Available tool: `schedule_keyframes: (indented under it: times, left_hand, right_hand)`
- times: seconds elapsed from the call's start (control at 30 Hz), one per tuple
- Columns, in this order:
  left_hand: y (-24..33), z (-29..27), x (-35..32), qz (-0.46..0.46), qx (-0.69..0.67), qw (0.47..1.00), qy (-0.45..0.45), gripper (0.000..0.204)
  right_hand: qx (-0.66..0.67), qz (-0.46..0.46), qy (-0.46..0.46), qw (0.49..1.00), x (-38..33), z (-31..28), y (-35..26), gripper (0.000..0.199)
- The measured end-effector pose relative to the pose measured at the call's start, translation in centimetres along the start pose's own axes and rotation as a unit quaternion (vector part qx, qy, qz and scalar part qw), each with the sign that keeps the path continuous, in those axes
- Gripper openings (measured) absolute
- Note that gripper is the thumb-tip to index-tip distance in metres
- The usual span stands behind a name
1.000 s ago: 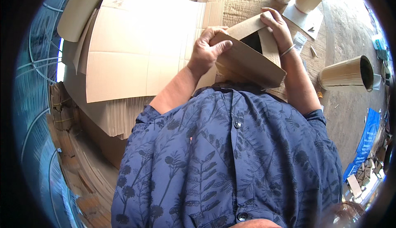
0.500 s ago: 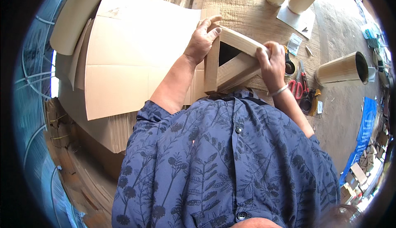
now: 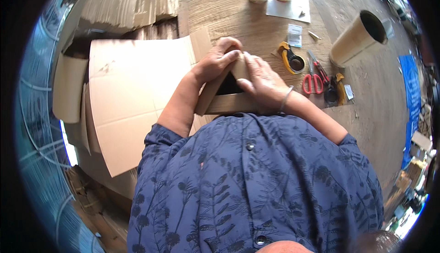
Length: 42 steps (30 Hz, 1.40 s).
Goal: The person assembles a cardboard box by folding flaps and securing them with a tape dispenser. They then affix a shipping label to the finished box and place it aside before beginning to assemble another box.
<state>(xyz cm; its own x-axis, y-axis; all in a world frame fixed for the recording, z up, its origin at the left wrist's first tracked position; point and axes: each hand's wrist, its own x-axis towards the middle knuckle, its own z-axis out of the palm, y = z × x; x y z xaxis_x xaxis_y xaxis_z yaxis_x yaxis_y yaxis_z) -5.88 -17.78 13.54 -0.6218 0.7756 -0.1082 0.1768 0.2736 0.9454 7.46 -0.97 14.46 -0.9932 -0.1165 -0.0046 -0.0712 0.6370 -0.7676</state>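
A light-brown triangular frame with thick sides and a dark hollow middle stands just in front of my chest. My left hand wraps its upper left corner, thumb on top and fingers curled over the far side. Against the right side lies my right hand, its thumb over the rim and fingers stretched along the outside, so the frame sits between both hands. The right side is mostly hidden under that hand. Left of the frame, a large creased cardboard sheet reaches below my left forearm.
To the right lie a yellow tape dispenser, red-handled scissors and a second dispenser. A round tube stands beyond them. Two more tubes stand on a white sheet at the back. Stacked cardboard fills the far left.
The frame has turned and moved slightly left and toward me. My right hand has gone from gripping its right corner to lying flatter along its side, closer to my left hand. The view has shifted.
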Motion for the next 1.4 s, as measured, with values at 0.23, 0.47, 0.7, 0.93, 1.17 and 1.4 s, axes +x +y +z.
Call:
schedule_keyframes:
  times: [0.23,0.47,0.7,0.93,1.17,1.4]
  left_hand:
    - [-0.3,0.2,0.0,0.0,-0.179,0.984,-0.006,0.011]
    - [-0.7,0.1,-1.6,0.009,-0.112,0.99,0.085,0.007]
    - [1.8,1.5,-1.1,-0.078,-0.075,0.981,0.159,0.015]
    - [2.4,1.2,0.5,-0.133,-0.044,0.982,0.126,0.032]
    - [0.2,0.4,-0.7,-0.136,-0.035,0.986,0.089,0.029]
    - [-0.8,0.1,-2.0,-0.012,-0.038,0.996,0.077,0.027]
  right_hand:
    - [0.096,-0.079,0.066,0.99,0.3,0.5,0.5,0.066]
    - [0.416,0.052,0.031,0.907,2.1,2.8,8.8,0.036]
    - [-0.103,0.368,0.105,0.918,2.8,7.8,28.4,0.095]
    - [-0.106,0.382,0.087,0.914,5.4,7.6,34.8,0.066]
    - [0.647,0.142,-0.076,0.745,4.1,-5.1,22.1,0.056]
    - [0.52,0.063,-0.075,0.849,4.3,-9.1,11.1,0.085]
